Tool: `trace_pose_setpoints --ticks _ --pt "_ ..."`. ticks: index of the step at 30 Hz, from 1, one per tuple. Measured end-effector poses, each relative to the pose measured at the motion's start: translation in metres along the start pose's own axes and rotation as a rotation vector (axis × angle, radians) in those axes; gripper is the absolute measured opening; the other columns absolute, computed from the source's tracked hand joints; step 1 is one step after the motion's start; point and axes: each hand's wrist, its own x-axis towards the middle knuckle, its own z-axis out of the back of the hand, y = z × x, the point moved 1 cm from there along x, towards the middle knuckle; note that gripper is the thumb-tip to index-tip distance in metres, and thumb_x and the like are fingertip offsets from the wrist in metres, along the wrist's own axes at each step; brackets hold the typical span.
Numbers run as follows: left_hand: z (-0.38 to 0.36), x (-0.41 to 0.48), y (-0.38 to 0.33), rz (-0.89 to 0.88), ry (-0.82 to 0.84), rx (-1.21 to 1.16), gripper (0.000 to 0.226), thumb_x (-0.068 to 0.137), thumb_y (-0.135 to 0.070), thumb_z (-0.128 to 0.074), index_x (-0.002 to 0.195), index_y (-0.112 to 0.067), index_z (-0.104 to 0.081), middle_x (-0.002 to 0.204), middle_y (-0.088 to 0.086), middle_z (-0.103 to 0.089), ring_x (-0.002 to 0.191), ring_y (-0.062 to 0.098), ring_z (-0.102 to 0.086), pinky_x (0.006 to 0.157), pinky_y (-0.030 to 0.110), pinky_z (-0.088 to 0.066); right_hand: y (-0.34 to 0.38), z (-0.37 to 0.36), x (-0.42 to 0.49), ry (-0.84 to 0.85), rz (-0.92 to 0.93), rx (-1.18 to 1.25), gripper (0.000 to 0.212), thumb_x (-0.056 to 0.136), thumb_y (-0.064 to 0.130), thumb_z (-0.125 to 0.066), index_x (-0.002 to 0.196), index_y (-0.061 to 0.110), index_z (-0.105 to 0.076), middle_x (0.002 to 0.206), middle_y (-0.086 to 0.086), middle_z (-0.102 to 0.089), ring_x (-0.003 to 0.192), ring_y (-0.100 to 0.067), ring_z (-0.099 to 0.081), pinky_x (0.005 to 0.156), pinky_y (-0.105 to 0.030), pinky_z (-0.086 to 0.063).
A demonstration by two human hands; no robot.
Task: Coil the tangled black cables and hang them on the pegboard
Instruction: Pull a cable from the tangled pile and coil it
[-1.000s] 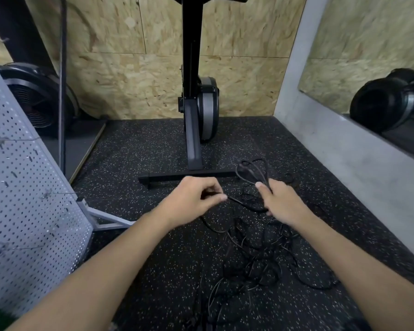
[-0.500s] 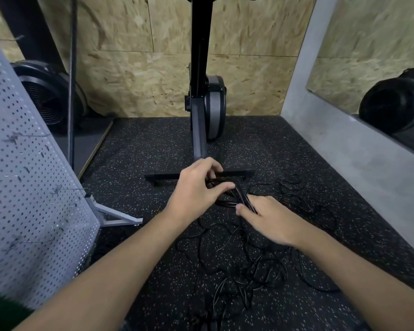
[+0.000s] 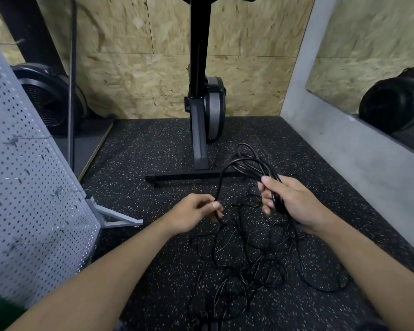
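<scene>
A tangle of thin black cables (image 3: 256, 261) lies on the speckled rubber floor in front of me. My right hand (image 3: 294, 204) grips a bunch of cable loops (image 3: 246, 161) that arch up and away from its fingers. From those loops one strand runs down to my left hand (image 3: 194, 216), which pinches it between thumb and fingers. Both hands hover above the pile. A grey pegboard (image 3: 29, 199) with wire hooks stands tilted at the left.
An exercise machine's black post (image 3: 198, 80) and T-shaped foot bar (image 3: 189, 176) stand just beyond my hands. A black fan unit (image 3: 48, 101) sits at the back left. OSB wall behind; a grey wall with a mirror (image 3: 378, 68) at the right.
My hands met near the foot bar, then drew apart. My right hand now holds a larger bunch of loops raised higher; my left hand has slid back down along the strand.
</scene>
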Motion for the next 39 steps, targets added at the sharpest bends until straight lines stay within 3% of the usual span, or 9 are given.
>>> trace_pose_setpoints --ticks 2,6,10,13,18,25,29,33,39 --pt "-0.003 0.001 -0.008 0.003 -0.105 -0.088 0.027 0.109 -0.022 -0.052 0.103 -0.002 -0.069 0.097 0.014 -0.079 0.087 0.025 -0.077 0.074 0.027 -0.059 0.000 0.002 0.000 -0.044 0.031 -0.017 0.028 0.110 0.023 -0.047 0.093 0.005 -0.060 0.065 0.003 -0.046 0.062 -0.015 -0.048 0.064 -0.035 -0.050" --pt "-0.014 -0.003 -0.041 0.020 -0.216 -0.380 0.022 0.109 -0.016 -0.052 0.111 0.000 -0.068 0.090 0.018 -0.079 0.076 0.028 -0.078 0.071 0.037 -0.066 -0.005 -0.001 -0.001 -0.153 0.058 -0.267 0.033 0.110 0.029 -0.046 0.097 0.006 -0.066 0.081 0.004 -0.069 0.077 -0.012 -0.066 0.076 -0.032 -0.055" --pt "-0.031 -0.008 -0.065 -0.048 -0.241 -0.519 0.020 0.107 -0.014 -0.055 0.114 0.003 -0.063 0.091 0.020 -0.078 0.072 0.027 -0.078 0.064 0.033 -0.064 -0.013 -0.025 -0.003 -0.074 0.047 -0.372 0.026 0.110 0.036 -0.046 0.118 0.029 -0.070 0.110 0.016 -0.076 0.106 0.003 -0.068 0.096 -0.025 -0.051" --pt "-0.028 -0.007 -0.067 -0.122 -0.382 -0.441 0.020 0.102 -0.013 -0.066 0.100 0.006 -0.069 0.080 0.015 -0.077 0.065 0.024 -0.072 0.064 0.035 -0.062 -0.013 -0.037 -0.001 -0.067 0.028 -0.307 0.025 0.110 0.039 -0.046 0.117 0.030 -0.069 0.107 0.011 -0.078 0.104 -0.004 -0.072 0.103 -0.037 -0.051" --pt "-0.015 -0.006 -0.055 -0.116 -0.465 -0.116 0.018 0.091 -0.031 -0.081 0.081 -0.016 -0.082 0.076 0.006 -0.075 0.067 0.008 -0.062 0.070 0.029 -0.052 -0.012 -0.038 -0.002 -0.002 0.004 -0.305 0.017 0.111 0.030 -0.045 0.113 0.028 -0.062 0.092 0.000 -0.078 0.084 -0.016 -0.077 0.091 -0.045 -0.057" --pt "-0.011 -0.010 -0.052 -0.030 -0.328 -0.085 0.023 0.100 -0.032 -0.069 0.090 -0.018 -0.085 0.073 -0.001 -0.074 0.058 0.002 -0.054 0.062 0.020 -0.042 -0.014 -0.034 -0.003 0.005 0.007 -0.367 0.016 0.106 0.023 -0.057 0.095 0.029 -0.068 0.085 0.008 -0.072 0.078 -0.013 -0.071 0.084 -0.039 -0.058" --pt "-0.019 -0.008 -0.049 0.037 -0.271 0.081 0.021 0.100 -0.040 -0.068 0.091 -0.030 -0.085 0.061 -0.018 -0.067 0.055 -0.005 -0.053 0.063 0.020 -0.040 -0.013 -0.031 -0.005 0.063 -0.062 -0.312 0.014 0.107 0.017 -0.056 0.104 0.019 -0.069 0.086 0.002 -0.072 0.076 -0.010 -0.068 0.076 -0.030 -0.061" --pt "-0.022 -0.008 -0.050 0.132 -0.209 -0.057 0.024 0.100 -0.032 -0.068 0.087 -0.023 -0.085 0.081 -0.004 -0.079 0.083 0.014 -0.071 0.079 0.029 -0.048 -0.011 -0.032 -0.007 0.106 -0.129 -0.280 0.014 0.108 0.016 -0.054 0.109 0.011 -0.068 0.091 -0.004 -0.073 0.077 -0.010 -0.069 0.070 -0.023 -0.058" --pt "-0.023 -0.011 -0.052 0.117 -0.165 -0.265 0.023 0.102 -0.024 -0.066 0.093 -0.015 -0.084 0.089 0.008 -0.080 0.085 0.009 -0.070 0.069 0.021 -0.052 -0.010 -0.033 -0.006 0.131 -0.135 -0.228 0.021 0.108 0.016 -0.054 0.120 0.018 -0.071 0.109 -0.002 -0.079 0.088 -0.013 -0.073 0.074 -0.028 -0.058"
